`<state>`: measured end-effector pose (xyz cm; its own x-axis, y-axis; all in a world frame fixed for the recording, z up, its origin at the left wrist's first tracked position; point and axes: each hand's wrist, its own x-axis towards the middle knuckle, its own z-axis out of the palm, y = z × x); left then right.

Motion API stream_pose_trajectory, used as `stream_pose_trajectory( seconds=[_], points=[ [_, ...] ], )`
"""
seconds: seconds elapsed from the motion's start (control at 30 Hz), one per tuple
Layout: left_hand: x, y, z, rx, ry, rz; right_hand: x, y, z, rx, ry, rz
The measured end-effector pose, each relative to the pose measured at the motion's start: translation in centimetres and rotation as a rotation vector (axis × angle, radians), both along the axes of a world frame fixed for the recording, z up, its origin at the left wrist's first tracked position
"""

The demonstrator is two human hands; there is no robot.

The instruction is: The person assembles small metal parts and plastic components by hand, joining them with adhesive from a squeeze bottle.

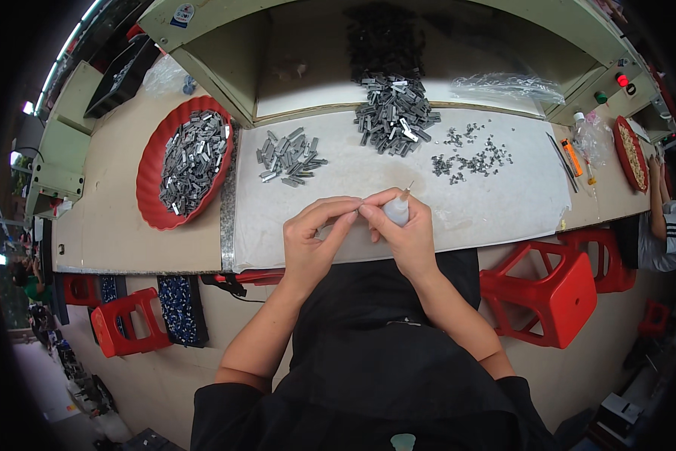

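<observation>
Just over the near edge of the white work mat (308,252), the fingertips of both my hands meet. My left hand (312,237) is closed in a thumb-and-finger pinch; whatever it grips is too small to make out. A small translucent needle-tip squeeze bottle (396,211) is tucked in my right hand (415,240), its thin tip pointing up and away. The thumb and forefinger of that hand also pinch near the left fingertips. Ahead lie a small group of grey metal pieces (287,156), a larger heap of them (394,120) and scattered tiny metal parts (469,159).
A red scalloped tray (148,180) full of metal pieces stands at left. The pale green cabinet (225,75) rises behind the mat. Tweezers (565,161), an orange tool (572,156) and a plastic bag (592,139) lie right. Red stools (545,293) stand below; another person's arm (656,199) shows far right.
</observation>
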<state>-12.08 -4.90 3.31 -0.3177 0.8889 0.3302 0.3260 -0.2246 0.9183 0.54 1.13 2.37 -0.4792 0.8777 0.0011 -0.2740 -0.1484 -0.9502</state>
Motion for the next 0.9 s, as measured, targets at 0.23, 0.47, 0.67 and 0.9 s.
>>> stream_pose_trajectory(
  seconds=[0.23,0.47,0.67,0.9],
  points=[
    [-1.2,-0.4,0.1,-0.124,0.039,0.041,0.0,0.3,-0.4,-0.062,-0.046,0.037],
    [-0.5,-0.7,-0.3,-0.131,-0.187,-0.009,-0.4,-0.3,-0.1,-0.075,-0.003,0.051],
    [-0.1,-0.5,-0.6,-0.107,-0.201,-0.032,-0.2,-0.4,-0.4,-0.080,0.005,0.025],
    [-0.8,0.5,-0.1,-0.147,-0.217,-0.047,-0.4,0.7,-0.2,-0.094,0.002,0.022]
  ],
)
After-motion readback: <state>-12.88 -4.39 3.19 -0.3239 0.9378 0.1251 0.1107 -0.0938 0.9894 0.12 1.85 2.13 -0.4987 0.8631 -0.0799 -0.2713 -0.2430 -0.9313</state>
